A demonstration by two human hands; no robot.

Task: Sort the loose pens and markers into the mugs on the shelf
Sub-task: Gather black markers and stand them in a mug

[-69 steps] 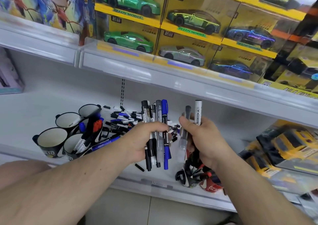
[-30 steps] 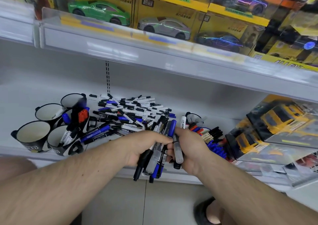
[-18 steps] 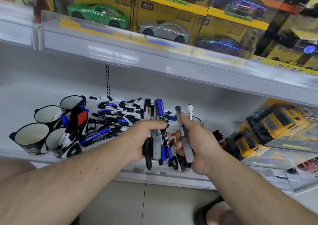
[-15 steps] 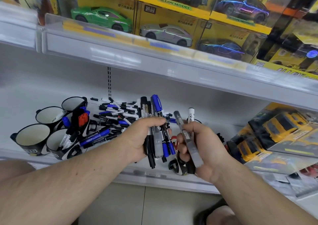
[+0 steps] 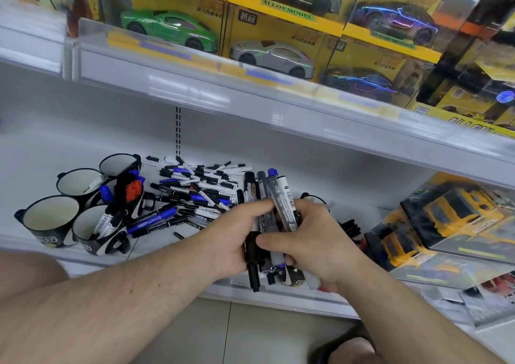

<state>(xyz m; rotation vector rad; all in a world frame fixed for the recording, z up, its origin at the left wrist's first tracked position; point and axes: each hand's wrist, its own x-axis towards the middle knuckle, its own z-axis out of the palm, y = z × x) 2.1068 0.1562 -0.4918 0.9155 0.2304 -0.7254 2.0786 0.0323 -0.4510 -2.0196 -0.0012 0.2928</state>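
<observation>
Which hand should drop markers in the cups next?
Probably the left hand. It grips the bundle of markers, and the mugs stand on its side of the shelf. The right hand holds one marker farther away.

"ALLOY MODEL" on toy car box, "Board Marker" on black marker

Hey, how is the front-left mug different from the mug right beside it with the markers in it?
The front-left mug shows only its pale inside, with nothing visible in it; the mug beside it holds several markers standing tilted, caps up. The front-left mug's handle points left, the other's points right toward the loose pile. Both are dark outside, pale inside, upright on the shelf.
</observation>
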